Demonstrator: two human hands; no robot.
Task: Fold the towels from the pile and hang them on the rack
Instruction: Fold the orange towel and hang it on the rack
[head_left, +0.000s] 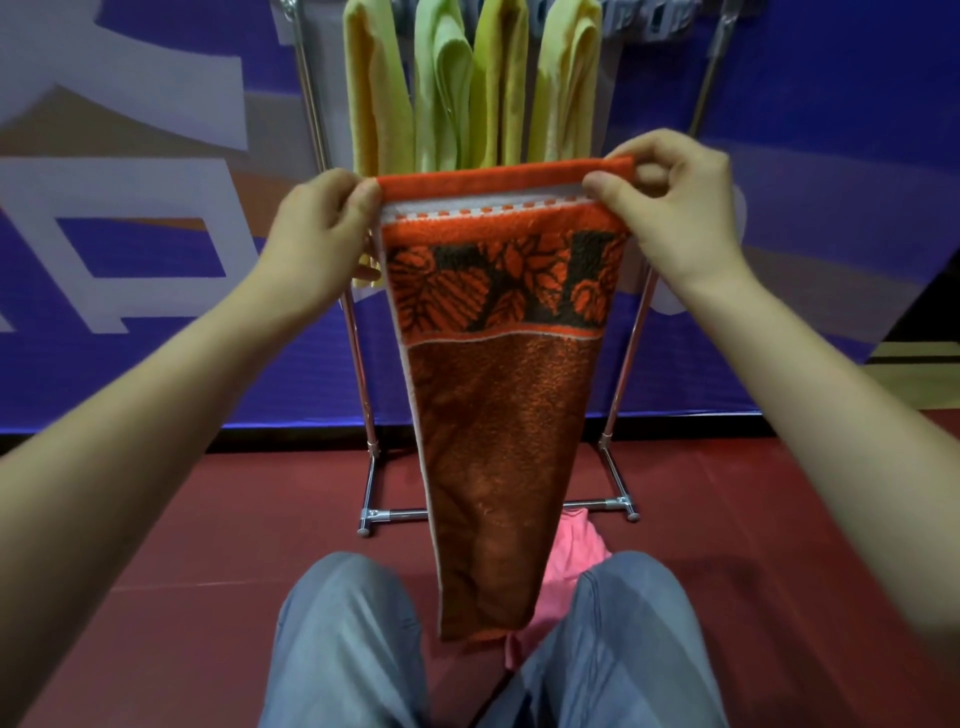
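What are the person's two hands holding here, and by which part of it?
The orange towel, by its top edge: the left hand pinches the left corner and the right hand pinches the right corner.

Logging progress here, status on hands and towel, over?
Both hands pinching top corners: left hand, right hand. Orange towel hangs folded in front of the rack. Four towels already hung; pink towel on floor. Path clear.

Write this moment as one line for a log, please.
left hand: pinching orange towel corner | right hand: pinching other corner | towel: folded, hanging | rack: four towels hung | pink cloth: on floor
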